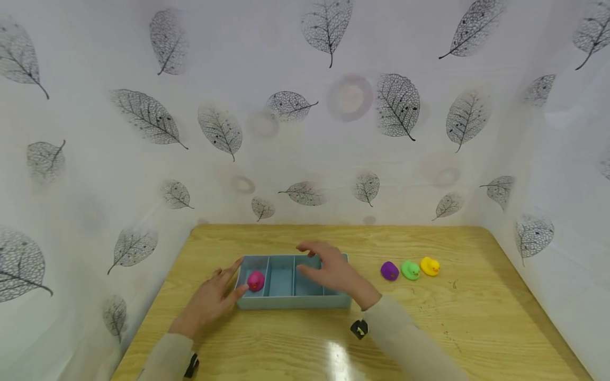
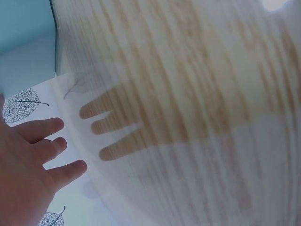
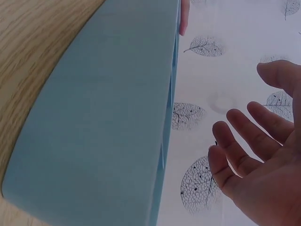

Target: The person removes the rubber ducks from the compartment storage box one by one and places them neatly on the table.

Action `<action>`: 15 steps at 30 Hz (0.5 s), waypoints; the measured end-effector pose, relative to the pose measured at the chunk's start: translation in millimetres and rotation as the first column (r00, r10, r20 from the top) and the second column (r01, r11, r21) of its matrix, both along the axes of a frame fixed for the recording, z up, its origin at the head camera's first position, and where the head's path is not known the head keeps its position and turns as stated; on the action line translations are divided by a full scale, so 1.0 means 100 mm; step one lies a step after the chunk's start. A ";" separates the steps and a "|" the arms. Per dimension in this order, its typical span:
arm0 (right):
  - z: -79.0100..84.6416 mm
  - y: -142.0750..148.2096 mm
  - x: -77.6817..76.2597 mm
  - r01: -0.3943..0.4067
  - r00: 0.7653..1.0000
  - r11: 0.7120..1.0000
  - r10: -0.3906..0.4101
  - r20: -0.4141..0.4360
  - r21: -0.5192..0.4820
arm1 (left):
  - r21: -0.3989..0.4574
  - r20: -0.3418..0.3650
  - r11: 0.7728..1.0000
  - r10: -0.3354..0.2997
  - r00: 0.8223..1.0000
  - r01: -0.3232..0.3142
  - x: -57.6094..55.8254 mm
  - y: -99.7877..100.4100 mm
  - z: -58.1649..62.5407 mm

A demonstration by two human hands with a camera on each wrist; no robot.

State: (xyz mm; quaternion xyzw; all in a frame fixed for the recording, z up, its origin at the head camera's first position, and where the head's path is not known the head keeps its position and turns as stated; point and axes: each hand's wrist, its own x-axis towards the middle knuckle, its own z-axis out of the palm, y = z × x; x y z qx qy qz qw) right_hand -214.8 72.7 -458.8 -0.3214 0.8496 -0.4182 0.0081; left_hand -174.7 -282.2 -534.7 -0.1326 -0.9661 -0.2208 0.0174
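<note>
A light blue divided box lies lengthwise on the table, with a pink rubber duck in its leftmost compartment. My left hand is at the box's left end, fingers spread and thumb reaching over the near left corner beside the duck. Above the right-hand compartments hovers my right hand, its fingers loosely bent with nothing between them. The right wrist view shows that hand's bare palm beyond the box's wall. In the left wrist view, the left fingers are spread apart and hold nothing.
Right of the box, a purple rubber toy, a green rubber duck and a yellow rubber duck stand in a row on the wooden table. Leaf-printed white sheeting surrounds the table's back and sides.
</note>
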 end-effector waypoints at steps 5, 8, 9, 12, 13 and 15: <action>-0.05 -0.12 -0.01 -0.031 0.999 0.999 0.031 -0.013 -0.004 | -0.003 0.005 1.000 0.001 1.000 -0.001 -0.01 -0.01 -0.03; -0.08 -0.18 -0.02 -0.043 0.999 0.999 0.043 0.000 -0.014 | -0.001 0.000 1.000 -0.005 1.000 0.005 -0.01 -0.01 -0.03; -0.09 -0.19 -0.02 -0.044 0.999 0.999 0.044 0.006 -0.013 | 0.001 -0.001 1.000 -0.008 1.000 0.008 -0.01 -0.01 -0.04; -0.12 -0.23 -0.03 -0.041 0.999 0.999 0.041 0.034 -0.012 | 0.001 -0.005 1.000 -0.015 1.000 0.015 -0.01 -0.01 -0.03; -0.12 -0.24 -0.03 -0.042 0.998 0.999 0.043 0.036 -0.013 | 0.004 -0.006 1.000 -0.016 1.000 0.016 -0.01 0.00 -0.03; -0.13 -0.28 -0.04 -0.051 0.998 0.999 0.052 0.037 -0.016 | 0.002 -0.007 1.000 -0.014 1.000 0.014 0.00 0.00 -0.02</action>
